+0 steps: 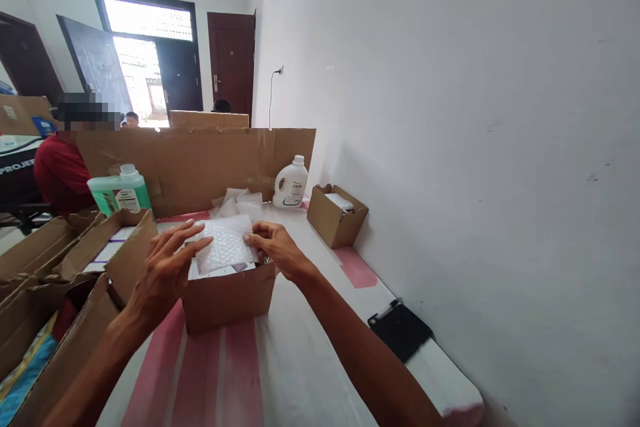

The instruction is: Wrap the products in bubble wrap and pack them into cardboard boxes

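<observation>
A bubble wrap pouch (227,243) is tilted up over an open cardboard box (227,300). My right hand (277,247) pinches its right edge, thumb on the near face. My left hand (173,257) has its fingers stretched and spread, with fingertips touching the pouch's upper left part. White items show inside the box below the pouch, but I cannot make out their kind. Behind the box, more bubble wrap pouches (243,203) lie in a loose pile.
A green liquid jug (123,193) and a white detergent bottle (291,183) stand before a cardboard divider (210,167). Several open boxes (113,240) crowd the left. By the wall are a small box (337,220) and a black flat object (400,330). A person in red (63,167) sits beyond.
</observation>
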A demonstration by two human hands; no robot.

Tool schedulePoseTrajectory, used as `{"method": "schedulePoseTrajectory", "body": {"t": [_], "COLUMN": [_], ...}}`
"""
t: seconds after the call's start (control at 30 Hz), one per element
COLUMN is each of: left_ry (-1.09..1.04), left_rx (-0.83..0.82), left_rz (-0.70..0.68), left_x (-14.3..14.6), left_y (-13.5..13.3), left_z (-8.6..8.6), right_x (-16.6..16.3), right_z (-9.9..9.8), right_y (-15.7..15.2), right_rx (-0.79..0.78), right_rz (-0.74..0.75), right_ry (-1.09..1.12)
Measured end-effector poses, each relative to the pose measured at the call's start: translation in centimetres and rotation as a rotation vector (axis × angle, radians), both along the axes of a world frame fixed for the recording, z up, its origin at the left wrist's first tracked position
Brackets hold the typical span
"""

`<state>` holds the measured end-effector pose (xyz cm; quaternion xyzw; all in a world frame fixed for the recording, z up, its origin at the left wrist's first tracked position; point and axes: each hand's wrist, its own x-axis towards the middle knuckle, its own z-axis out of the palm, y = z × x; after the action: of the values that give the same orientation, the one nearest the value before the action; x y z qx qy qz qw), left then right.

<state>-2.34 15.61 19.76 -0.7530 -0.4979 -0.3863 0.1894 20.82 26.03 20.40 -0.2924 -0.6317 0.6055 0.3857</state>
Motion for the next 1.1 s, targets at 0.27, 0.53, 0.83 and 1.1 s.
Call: {"method": "schedulePoseTrajectory", "body": {"t": [0.27,0.53,0.83,1.1], "left_ry": [-0.134,-0.048,-0.068,-0.961], "left_rx": [-0.445,-0.691,-0.705,-0.26], "left_rz": [-0.096,-0.123,-0.1,0.35], "left_x": [-0.3,-0.6,-0.6,1.6], "left_y": [3.3,6.0,5.6,-3.7], "left_z": [-2.6,-3.6,-1.2,-6.6], "right_x": [-2.1,-1.2,-0.3,6.9], "right_z": [-3.1,-1.6,-1.0,-8.4], "right_y": [2.5,2.1,2.7,-0.9], "right_rx": [0.079,0.5,0.656,0.183], "right_rz": [0.019,-0.182,0.152,-0.43], "right_ry": [-0.505,-0.734,-0.736,-0.123]}}
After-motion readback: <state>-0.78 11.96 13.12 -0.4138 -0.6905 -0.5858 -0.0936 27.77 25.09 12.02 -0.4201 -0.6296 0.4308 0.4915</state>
